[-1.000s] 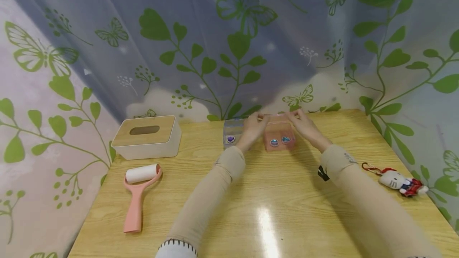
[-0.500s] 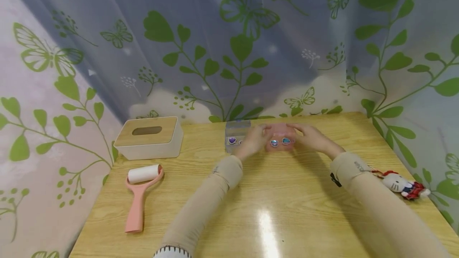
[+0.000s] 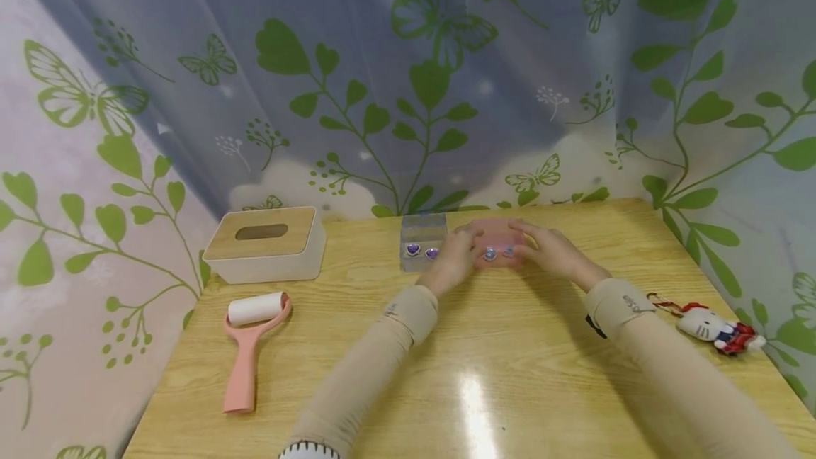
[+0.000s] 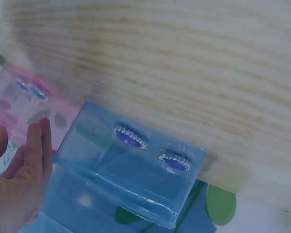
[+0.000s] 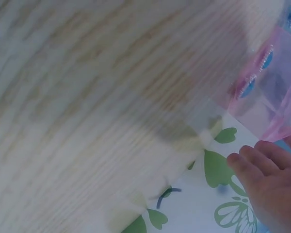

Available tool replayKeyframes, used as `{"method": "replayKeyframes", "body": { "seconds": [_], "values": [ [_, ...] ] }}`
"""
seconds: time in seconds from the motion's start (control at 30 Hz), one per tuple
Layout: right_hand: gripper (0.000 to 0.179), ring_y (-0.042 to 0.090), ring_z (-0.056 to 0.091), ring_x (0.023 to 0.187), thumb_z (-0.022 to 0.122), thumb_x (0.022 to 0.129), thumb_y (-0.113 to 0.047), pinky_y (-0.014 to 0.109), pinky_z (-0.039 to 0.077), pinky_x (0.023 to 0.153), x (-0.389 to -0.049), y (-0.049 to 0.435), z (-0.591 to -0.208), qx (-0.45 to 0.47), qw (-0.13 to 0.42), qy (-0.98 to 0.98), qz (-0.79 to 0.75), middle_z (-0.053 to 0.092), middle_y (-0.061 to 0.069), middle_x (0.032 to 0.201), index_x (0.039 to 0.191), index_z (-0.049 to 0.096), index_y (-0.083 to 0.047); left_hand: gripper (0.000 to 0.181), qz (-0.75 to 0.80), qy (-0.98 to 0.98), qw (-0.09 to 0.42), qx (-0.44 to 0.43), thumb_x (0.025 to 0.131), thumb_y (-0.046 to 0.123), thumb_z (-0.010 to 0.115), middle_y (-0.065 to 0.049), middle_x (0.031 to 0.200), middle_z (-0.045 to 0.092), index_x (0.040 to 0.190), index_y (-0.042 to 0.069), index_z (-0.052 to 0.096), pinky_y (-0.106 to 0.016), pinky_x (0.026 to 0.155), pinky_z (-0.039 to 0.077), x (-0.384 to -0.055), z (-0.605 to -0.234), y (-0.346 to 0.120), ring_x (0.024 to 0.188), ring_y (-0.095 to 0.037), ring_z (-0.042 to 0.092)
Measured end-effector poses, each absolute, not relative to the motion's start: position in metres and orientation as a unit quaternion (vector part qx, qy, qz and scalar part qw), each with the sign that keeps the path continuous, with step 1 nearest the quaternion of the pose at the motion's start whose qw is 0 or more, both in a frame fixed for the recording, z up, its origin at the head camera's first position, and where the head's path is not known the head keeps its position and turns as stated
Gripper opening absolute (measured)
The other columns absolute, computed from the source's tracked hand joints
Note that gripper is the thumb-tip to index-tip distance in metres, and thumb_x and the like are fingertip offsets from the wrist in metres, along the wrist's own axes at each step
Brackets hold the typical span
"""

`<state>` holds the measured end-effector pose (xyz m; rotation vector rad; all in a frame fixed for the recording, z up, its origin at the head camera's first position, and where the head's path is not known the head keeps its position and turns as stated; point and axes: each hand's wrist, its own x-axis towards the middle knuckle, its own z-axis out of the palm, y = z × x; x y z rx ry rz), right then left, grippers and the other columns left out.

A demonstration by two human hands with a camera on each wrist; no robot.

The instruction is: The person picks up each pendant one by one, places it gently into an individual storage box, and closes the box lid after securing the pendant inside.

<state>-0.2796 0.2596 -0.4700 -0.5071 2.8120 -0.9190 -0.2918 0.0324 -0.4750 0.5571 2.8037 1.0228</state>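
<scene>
Between my two hands at the table's back stands a pink see-through box (image 3: 500, 232). Inside it are two blue gem trinkets (image 3: 489, 253) with silvery beaded rims. My left hand (image 3: 454, 255) is at the box's left side, its fingers fairly straight in the left wrist view. At the opposite side is my right hand (image 3: 561, 255), with extended fingers and its thumb and index finger at the box's right edge. Just left of my left hand, a blue see-through box (image 4: 136, 165) contains two purple gem trinkets (image 4: 129, 138), also with beaded rims.
A tissue box (image 3: 264, 246) with a wooden top stands back left, a pink-handled lint roller (image 3: 245, 353) in front of it. A cat doll keychain (image 3: 714, 324) lies at the right. A small black item (image 3: 596, 326) shows beside my right sleeve. A patterned curtain (image 3: 357, 55) hangs behind the table.
Both hands have come down and forward from the pink box's raised lid at the back. The lid has swung down over the blue trinkets. The right hand has shifted slightly right.
</scene>
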Motion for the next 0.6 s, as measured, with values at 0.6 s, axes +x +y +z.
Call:
{"method": "replayKeyframes", "body": {
  "seconds": [0.6],
  "values": [
    [0.052,0.053,0.064,0.122,0.062,0.107,-0.014,0.068,0.053,0.105,-0.279,0.259,-0.486,-0.181,0.015,0.947,-0.266,0.063,0.034,0.137,0.154,0.043,-0.002,0.042,0.269,0.942,0.011,0.198,0.106,0.018,0.063,-0.013,0.157,0.057,0.146,0.007,0.059,-0.038,0.12,0.05,-0.286,-0.486,0.038,0.141,-0.029,0.06]
  ]
}}
